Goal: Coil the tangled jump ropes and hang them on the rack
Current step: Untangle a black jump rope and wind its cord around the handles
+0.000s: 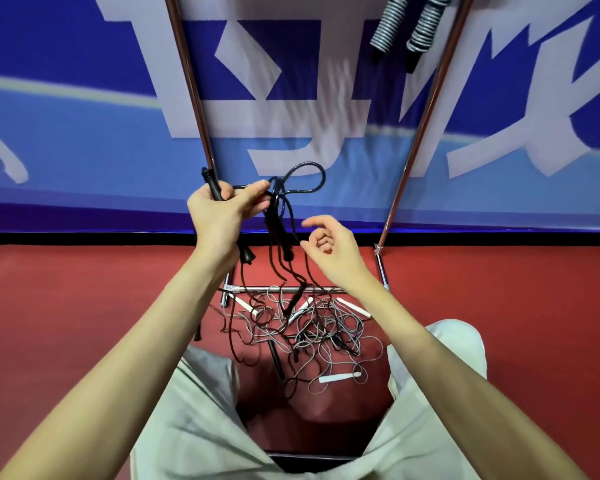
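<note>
The left hand grasps a black jump rope by its handle, looped cord dangling. At its 3 o'clock, the right hand hangs released, fingers loosely curled. Below, at 6 o'clock, the tangled ropes lie on the red floor by the rack.

Bright even light, motion blur, fisheye edges

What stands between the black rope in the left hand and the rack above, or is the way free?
Nothing visible blocks the way up. The left hand holds the black rope between the rack's poles, but its strands hang into the tangled pile on the floor. The right hand hovers beside them, holding nothing.
</note>
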{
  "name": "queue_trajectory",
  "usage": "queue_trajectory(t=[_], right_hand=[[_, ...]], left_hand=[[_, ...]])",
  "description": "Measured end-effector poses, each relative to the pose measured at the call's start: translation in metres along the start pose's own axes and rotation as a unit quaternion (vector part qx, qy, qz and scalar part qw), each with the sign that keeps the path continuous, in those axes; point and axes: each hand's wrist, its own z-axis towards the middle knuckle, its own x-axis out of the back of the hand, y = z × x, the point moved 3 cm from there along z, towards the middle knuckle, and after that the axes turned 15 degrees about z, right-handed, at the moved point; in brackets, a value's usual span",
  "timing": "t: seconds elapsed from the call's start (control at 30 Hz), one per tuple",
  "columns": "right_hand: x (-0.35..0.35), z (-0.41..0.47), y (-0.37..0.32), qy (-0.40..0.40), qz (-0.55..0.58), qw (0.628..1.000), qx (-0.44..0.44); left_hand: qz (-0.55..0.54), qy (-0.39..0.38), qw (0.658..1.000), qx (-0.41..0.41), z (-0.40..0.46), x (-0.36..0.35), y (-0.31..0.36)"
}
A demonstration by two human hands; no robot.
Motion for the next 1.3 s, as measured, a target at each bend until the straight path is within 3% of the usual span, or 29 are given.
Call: queue_trajectory(t=[0.2,0.33,0.47,0.6,0.73,0.83,0.97,1.13,1.3], right_hand=[[-0.026,0.004,0.002,-0.003,-0.037,0.999,0.023],[-0.026,0.008,-0.003,0.004,0.002,0.999,0.034],[-0.005,0.007,-0.005,0.013,-0.009,0.998,0.067],[0.003,0.005,-0.010,-0.003,-0.025,0.998,0.052],[0.008,0.008,-0.015,-0.008,0.099,0.995,-0.010],[0.015,0.009,-0.019,-0.012,0.120,0.993,-0.001],[0.016,0.009,-0.018,-0.024,0.100,0.995,0.007],[0.023,0.006,-0.017,-0.010,0.042,0.999,-0.016],[0.039,0.005,-0.004,0.082,0.029,0.996,-0.033]], left_hand=[[-0.014,-0.035,0.999,0.023,-0.009,-0.013,-0.002],[-0.006,-0.012,1.000,0.008,-0.003,-0.003,0.004],[0.059,0.004,0.998,-0.034,0.009,0.011,0.004],[0.105,-0.006,0.994,-0.002,0.013,0.011,-0.014],[0.197,-0.010,0.980,-0.018,0.013,0.012,-0.026],[0.223,-0.040,0.974,-0.026,0.011,0.012,-0.030],[0.149,-0.112,0.983,-0.001,-0.003,0.000,-0.035],[0.141,-0.095,0.985,0.008,-0.009,-0.009,-0.042],[-0.061,-0.059,0.988,0.130,-0.001,0.006,-0.040]])
